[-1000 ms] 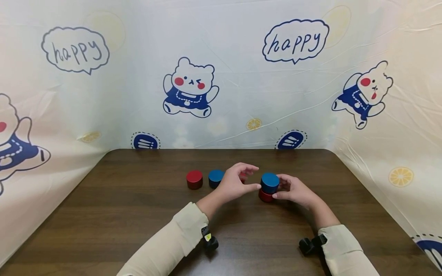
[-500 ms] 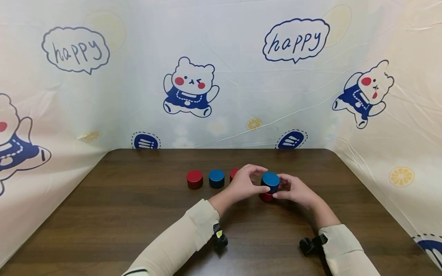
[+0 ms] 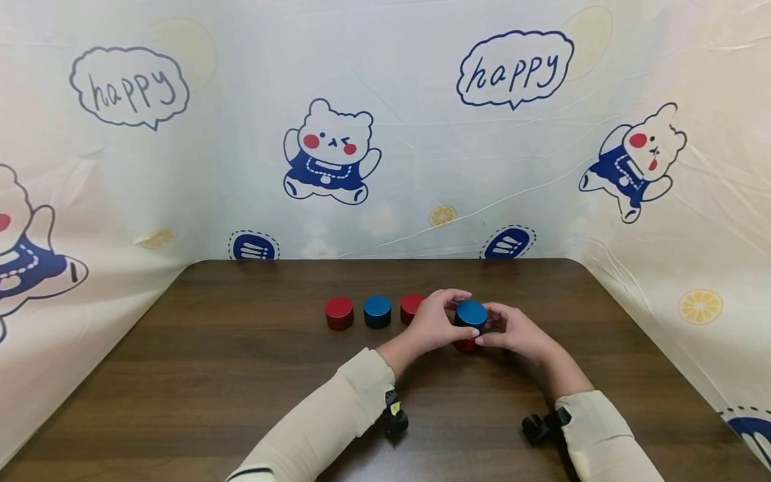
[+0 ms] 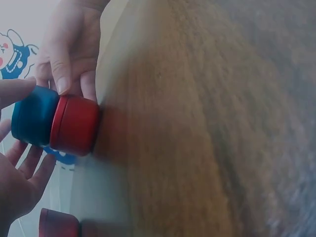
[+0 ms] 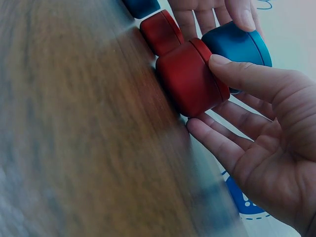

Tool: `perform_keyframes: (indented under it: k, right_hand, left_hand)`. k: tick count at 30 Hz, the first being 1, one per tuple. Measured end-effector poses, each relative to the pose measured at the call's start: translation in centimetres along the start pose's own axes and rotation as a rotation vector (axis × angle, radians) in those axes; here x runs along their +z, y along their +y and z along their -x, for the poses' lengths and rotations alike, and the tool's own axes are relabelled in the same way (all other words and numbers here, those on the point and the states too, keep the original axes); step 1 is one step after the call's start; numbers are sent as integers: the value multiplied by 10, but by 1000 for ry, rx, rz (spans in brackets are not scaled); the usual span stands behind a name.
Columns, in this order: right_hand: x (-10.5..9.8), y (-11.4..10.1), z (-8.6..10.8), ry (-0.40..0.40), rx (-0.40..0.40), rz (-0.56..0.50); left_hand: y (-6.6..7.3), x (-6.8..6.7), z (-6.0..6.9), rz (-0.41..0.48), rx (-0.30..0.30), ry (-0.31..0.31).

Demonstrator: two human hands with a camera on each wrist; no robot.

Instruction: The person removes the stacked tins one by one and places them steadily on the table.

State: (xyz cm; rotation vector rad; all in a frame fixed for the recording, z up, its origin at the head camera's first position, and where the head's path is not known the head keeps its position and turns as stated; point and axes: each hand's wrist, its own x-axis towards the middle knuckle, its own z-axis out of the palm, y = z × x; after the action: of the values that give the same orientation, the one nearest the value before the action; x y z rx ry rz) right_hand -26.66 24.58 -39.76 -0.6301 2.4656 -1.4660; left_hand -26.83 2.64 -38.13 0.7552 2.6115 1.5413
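Observation:
A round blue lidded tin (image 3: 471, 314) sits on top of a red one, the red tin (image 5: 190, 81), which stands on the table; in the head view only a sliver of the red shows. My left hand (image 3: 432, 325) grips the blue tin from the left, thumb in front and fingers behind. From the right, my right hand (image 3: 517, 332) holds the red tin, its thumb near the seam between the two. In the left wrist view the blue tin (image 4: 34, 116) and the red tin (image 4: 76, 126) look lined up and touching.
To the left, a red tin (image 3: 340, 314), a blue tin (image 3: 377, 312) and another red tin (image 3: 412, 308) stand in a row; my left hand partly covers the last. The brown wooden table (image 3: 211, 375) meets a printed cloth backdrop (image 3: 415, 154) at its far edge.
My left hand has moved right, from beside the blue tin to gripping it. The red tin at the row's right end shows more now. My right hand stays in place.

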Motion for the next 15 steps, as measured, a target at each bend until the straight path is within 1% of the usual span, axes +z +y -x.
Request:
perform_keyframes:
  k: [10, 15]
  right_hand:
    - [0, 3, -2, -9, -12, -15]
    - [0, 3, -2, -9, -13, -14]
  left_hand:
    - [-1, 4, 1, -21, -19, 38]
    - [-2, 4, 1, -20, -9, 47]
